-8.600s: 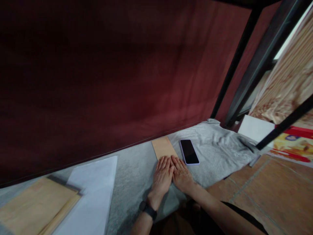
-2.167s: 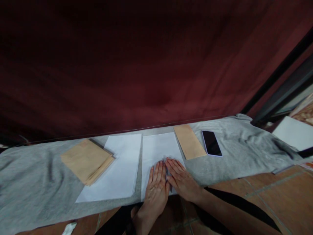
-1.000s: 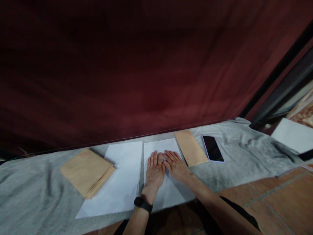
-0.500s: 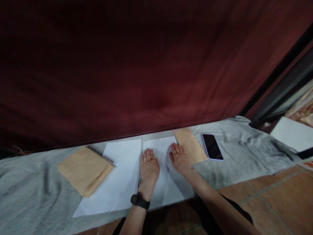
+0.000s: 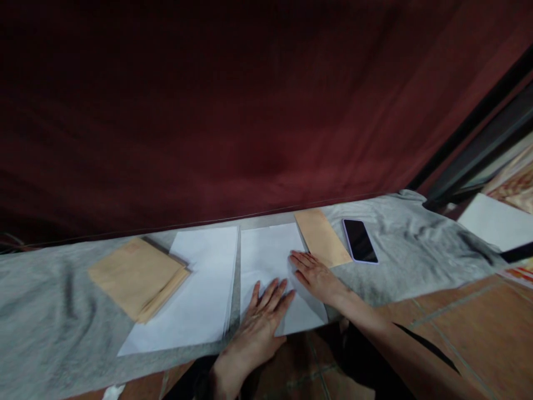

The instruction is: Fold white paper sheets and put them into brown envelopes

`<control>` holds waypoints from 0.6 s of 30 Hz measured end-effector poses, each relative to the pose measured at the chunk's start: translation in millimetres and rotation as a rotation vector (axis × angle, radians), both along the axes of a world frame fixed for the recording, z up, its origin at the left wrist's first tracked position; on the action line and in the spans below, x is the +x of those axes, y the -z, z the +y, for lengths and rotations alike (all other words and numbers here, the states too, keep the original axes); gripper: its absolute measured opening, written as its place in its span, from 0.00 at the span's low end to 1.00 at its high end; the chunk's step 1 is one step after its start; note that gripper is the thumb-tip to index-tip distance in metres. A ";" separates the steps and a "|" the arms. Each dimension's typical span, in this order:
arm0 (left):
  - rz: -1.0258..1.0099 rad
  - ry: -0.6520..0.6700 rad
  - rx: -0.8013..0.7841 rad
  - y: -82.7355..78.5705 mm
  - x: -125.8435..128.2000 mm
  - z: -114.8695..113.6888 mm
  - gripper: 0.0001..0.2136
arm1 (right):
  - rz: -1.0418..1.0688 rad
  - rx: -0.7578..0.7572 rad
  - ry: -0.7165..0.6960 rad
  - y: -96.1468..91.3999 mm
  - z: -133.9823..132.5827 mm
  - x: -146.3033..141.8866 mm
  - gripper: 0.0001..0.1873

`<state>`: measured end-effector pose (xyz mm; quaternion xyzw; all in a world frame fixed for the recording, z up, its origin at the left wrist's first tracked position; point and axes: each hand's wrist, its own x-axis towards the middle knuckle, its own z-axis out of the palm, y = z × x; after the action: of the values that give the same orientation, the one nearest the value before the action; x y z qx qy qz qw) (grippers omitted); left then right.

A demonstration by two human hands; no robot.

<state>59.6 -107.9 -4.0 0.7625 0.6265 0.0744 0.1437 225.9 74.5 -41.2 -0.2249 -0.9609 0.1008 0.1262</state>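
Observation:
A white sheet of paper (image 5: 266, 244) lies on the grey cloth in front of me. My left hand (image 5: 266, 314) rests on its lower part, fingers spread. My right hand (image 5: 316, 274) lies flat near the sheet's right edge, fingers stretched out to the left. Just beyond that hand is a single brown envelope (image 5: 322, 236). Left of the sheet, across a narrow strip of cloth, is a stack of white paper (image 5: 208, 289). A pile of brown envelopes (image 5: 135, 272) overlaps the stack's left side.
A phone (image 5: 360, 240) with a pale purple rim lies right of the single envelope. Grey cloth (image 5: 416, 250) covers the low surface. Behind it hangs a dark red curtain (image 5: 250, 122). Tiled floor (image 5: 470, 328) shows at the front, and a white board-like object (image 5: 497, 222) stands at the right.
My left hand has come down the sheet towards me and spread its fingers. My right hand has shifted slightly down and turned leftward. The view has moved a little.

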 end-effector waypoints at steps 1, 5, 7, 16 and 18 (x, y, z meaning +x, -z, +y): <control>-0.004 0.000 -0.002 -2.7 -1.2 0.2 0.39 | -0.006 -0.004 -0.010 -0.9 0.5 1.4 0.26; -0.057 -0.020 -0.052 -14.9 -12.3 0.8 0.33 | -0.010 -0.051 -0.062 -5.9 4.8 9.1 0.27; -0.122 -0.047 -0.064 -19.6 -22.1 -0.7 0.30 | -0.011 -0.100 -0.092 -9.1 8.9 15.4 0.30; -0.608 -0.315 -0.067 -47.1 -55.7 0.5 0.14 | 0.044 -0.454 -0.215 -39.2 17.4 37.4 0.31; -0.708 -0.348 -0.072 -54.8 -56.3 1.8 0.14 | 0.084 -0.570 -0.211 -46.1 12.9 36.6 0.24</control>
<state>3.2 -106.1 50.9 0.5664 0.6603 0.3341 0.3627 262.5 87.4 4.9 -0.1460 -0.9058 0.3883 0.0866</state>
